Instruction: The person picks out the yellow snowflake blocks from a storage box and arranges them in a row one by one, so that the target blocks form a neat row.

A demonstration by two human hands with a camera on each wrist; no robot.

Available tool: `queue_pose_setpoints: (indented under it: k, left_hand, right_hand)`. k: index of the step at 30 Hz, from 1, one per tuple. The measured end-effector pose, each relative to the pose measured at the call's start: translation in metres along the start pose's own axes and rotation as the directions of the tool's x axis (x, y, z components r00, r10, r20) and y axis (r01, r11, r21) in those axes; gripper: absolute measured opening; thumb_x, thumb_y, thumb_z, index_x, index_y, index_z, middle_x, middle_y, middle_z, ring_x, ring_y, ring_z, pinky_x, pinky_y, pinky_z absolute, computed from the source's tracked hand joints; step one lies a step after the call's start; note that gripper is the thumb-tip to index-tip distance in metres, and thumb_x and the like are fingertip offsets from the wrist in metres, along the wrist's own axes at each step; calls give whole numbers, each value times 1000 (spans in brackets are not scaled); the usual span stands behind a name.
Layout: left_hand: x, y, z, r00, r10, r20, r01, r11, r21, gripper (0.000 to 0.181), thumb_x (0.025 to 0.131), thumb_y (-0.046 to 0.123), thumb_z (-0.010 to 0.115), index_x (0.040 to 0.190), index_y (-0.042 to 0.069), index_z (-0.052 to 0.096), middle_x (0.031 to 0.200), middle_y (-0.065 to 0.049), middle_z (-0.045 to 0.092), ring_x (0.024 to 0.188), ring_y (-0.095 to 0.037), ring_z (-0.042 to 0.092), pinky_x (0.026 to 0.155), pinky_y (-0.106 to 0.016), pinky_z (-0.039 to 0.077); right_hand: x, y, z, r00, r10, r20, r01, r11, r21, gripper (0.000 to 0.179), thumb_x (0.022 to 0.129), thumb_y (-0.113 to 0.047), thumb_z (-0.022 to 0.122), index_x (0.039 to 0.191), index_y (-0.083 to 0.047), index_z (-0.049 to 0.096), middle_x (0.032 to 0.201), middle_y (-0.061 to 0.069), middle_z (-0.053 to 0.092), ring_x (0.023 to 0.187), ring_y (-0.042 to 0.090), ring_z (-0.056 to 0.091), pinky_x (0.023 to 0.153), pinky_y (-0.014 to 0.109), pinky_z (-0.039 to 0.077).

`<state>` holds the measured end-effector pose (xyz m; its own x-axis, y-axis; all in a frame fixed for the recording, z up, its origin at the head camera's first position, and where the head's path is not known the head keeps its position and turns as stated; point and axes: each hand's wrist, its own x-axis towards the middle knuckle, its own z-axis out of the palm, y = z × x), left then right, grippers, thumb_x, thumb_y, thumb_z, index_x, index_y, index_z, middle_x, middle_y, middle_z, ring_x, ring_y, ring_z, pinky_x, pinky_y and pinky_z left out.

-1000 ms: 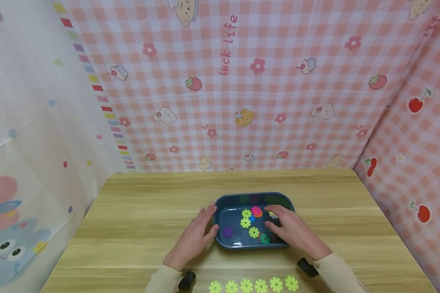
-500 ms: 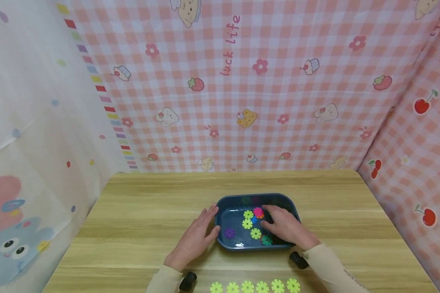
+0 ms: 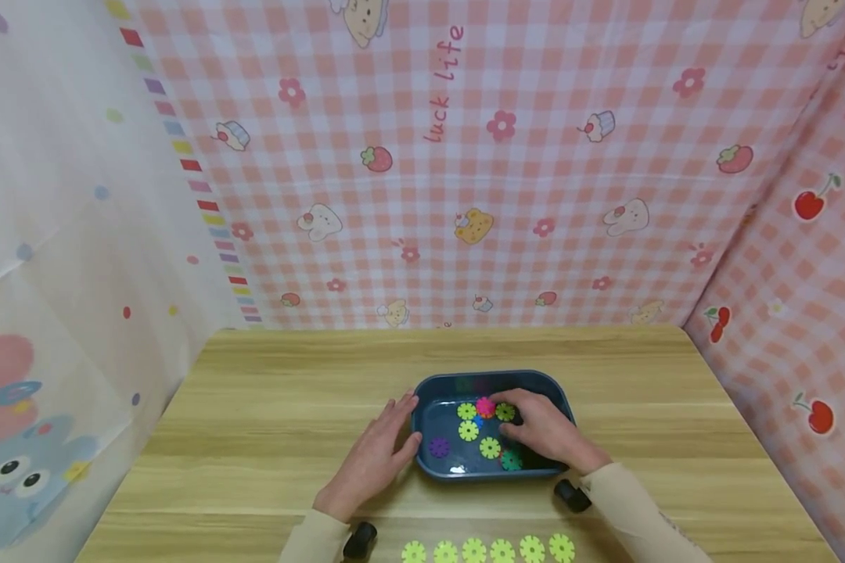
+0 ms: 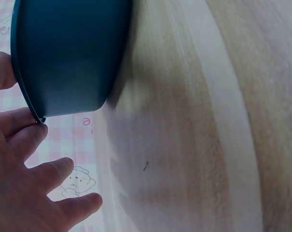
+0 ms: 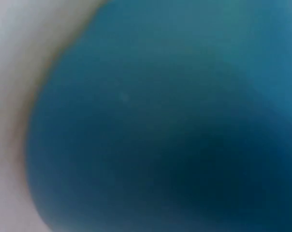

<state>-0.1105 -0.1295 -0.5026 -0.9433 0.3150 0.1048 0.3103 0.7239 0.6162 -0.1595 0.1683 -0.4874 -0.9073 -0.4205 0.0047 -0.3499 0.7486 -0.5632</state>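
Note:
A dark blue tray (image 3: 429,469) stands on the table, holding several toothed plastic snowflake discs. My left hand (image 3: 369,461) touches its left rim with extended fingers; in the left wrist view, these fingertips (image 4: 35,130) meet the rim of the tray (image 4: 68,58). Inside the tray, my right hand (image 3: 549,430) reaches down from the right, thumb and index finger apart. Between them lies a yellow-green disc (image 3: 505,412), with a pink disc (image 3: 485,407) by the index fingertip. The blurred tray wall (image 5: 136,121) fills most of the right wrist view.
A row of several yellow-green discs (image 3: 474,550) lies along the table's near edge. Other discs in the tray include a purple disc (image 3: 440,447) and a green disc (image 3: 511,460). Patterned cloth (image 3: 500,188) hangs behind the wooden table (image 3: 267,407).
My right hand has moved left inside the tray. The yellow-green disc beside it has come left, and the pink disc has shifted slightly left. My left hand stays at the rim.

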Motion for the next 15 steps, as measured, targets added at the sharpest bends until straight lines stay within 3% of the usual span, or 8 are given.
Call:
queue_pose_setpoints:
  k: [4,10,15]
  left_hand:
    - [1,-1,1,1000,2,8,-2,1000,2,58,107,29,58,159,11,41,168,-6,32,153,-39,28,119,-67,28]
    - [2,-2,2,1000,-17,17,17,1000,4,58,107,29,58,159,11,42,168,-6,32,153,-39,28,118,-68,27]
    - [3,-3,1,1000,-15,19,15,1000,7,58,107,30,57,159,12,41,168,-5,32,154,-39,28,118,-68,27]
  right_hand:
    - [4,3,2,999,9,-44,-11,999,-50,41,88,-8,82,126,0,70,124,15,68,115,31,64,100,50,54]
    - [8,5,5,997,61,-42,-65,992,-105,40,86,-10,83,123,1,71,118,15,66,106,30,63,97,51,54]
    - [10,7,4,997,60,-42,-66,987,-149,38,86,-10,84,120,2,73,115,15,66,105,30,64,95,50,55]
